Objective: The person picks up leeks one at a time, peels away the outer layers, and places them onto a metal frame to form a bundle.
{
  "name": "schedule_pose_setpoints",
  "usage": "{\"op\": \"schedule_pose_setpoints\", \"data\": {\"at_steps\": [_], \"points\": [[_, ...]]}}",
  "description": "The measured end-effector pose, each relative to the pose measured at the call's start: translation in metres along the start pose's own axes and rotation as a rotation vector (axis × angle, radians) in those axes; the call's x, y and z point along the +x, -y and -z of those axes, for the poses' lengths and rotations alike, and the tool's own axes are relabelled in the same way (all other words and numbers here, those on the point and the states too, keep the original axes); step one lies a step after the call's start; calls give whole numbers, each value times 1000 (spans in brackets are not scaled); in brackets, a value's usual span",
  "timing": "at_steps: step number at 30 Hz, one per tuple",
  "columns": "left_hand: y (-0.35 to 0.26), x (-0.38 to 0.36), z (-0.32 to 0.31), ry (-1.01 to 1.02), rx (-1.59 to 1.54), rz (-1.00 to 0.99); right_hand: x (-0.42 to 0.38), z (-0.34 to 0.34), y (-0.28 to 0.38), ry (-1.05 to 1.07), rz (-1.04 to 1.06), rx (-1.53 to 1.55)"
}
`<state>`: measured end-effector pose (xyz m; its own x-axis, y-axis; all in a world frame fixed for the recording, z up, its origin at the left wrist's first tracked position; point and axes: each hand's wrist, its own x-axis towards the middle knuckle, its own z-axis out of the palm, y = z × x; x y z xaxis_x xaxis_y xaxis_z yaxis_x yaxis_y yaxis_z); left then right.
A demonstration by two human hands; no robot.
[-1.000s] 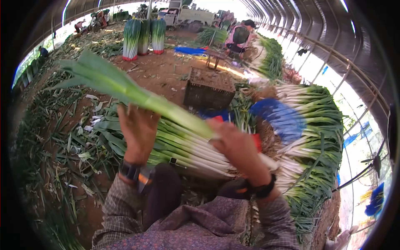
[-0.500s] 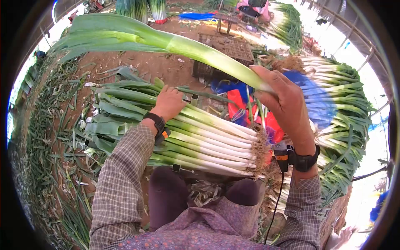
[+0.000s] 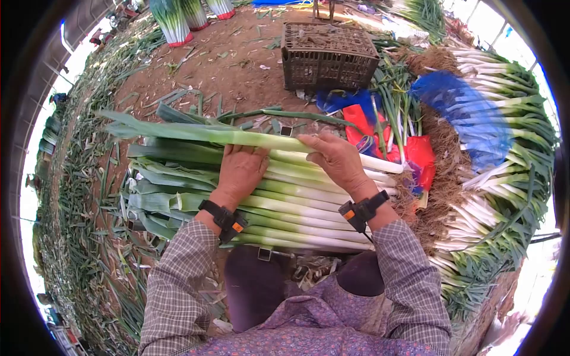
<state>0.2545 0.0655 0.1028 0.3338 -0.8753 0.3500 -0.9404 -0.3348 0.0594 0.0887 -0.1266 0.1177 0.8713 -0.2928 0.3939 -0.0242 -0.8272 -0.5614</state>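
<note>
A leek lies along the far side of a row of leeks, green leaves to the left and white shaft to the right. My right hand is closed on its pale shaft, thumb and fingers pinching from the near side. My left hand rests on the row with its fingers stretched out, their tips against the near side of the same leek. The row lies crosswise in front of my knees. Part of it is hidden under my hands and wrists.
A brown plastic crate stands on the soil beyond the row. Red plastic and a blue net lie to the right, beside a large pile of leeks. Tied leek bundles stand far left. Leaf scraps cover the left ground.
My right hand has come down and left, lowering the raised leek onto the far side of the row. My left hand has stayed on the row. The view has shifted.
</note>
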Motion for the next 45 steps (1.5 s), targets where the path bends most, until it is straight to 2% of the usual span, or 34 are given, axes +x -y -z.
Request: {"op": "schedule_pose_setpoints", "data": {"at_steps": [5, 8, 11, 12, 15, 16, 19, 20, 25, 30, 33, 34, 37, 38, 41, 45], "points": [[1, -3, -1, -59, 17, -26, -3, -13, -22, 26, 22, 17], [3, -11, -19, -18, 158, 77, -5, -5, -9, 42, 2, 39], [4, -2, -6, -16, -66, 21, -2, 1, 4, 32, -10, 74], [5, 4, -3, -29, -44, -15, 0, 3, 5, 8, -3, 112], [6, 16, 12, 270, -31, 109, 9, 14, 7, -49, 0, 258], [14, 13, 3, 59, 70, -26, 13, 21, 8, -61, -11, 330], [16, 12, 3, -101, 150, -129, 25, 40, 12, -95, -11, 462], [15, 10, 5, -32, 103, -88, 31, 43, 14, -125, 8, 491], [6, -1, 10, -9, 97, 34, 55, 45, 25, -129, -30, 631], [6, -3, 5, -21, 106, 75, 47, -10, -11, -66, -19, 490], [4, -5, 9, -52, 76, 72, 26, -31, -33, 21, -15, 131], [2, -4, 11, 13, 80, 107, 17, -34, -34, 18, -11, 86], [-2, -3, 17, 75, 48, 166, 10, -33, -34, 48, 14, 22], [0, -5, 14, -2, 32, 140, 10, -32, -33, 55, 27, 15], [1, -7, 13, 73, 54, 186, 10, -19, -12, 80, 10, 55], [0, -6, 19, -25, 0, 117, 3, -27, -23, 94, -11, 33]]}}
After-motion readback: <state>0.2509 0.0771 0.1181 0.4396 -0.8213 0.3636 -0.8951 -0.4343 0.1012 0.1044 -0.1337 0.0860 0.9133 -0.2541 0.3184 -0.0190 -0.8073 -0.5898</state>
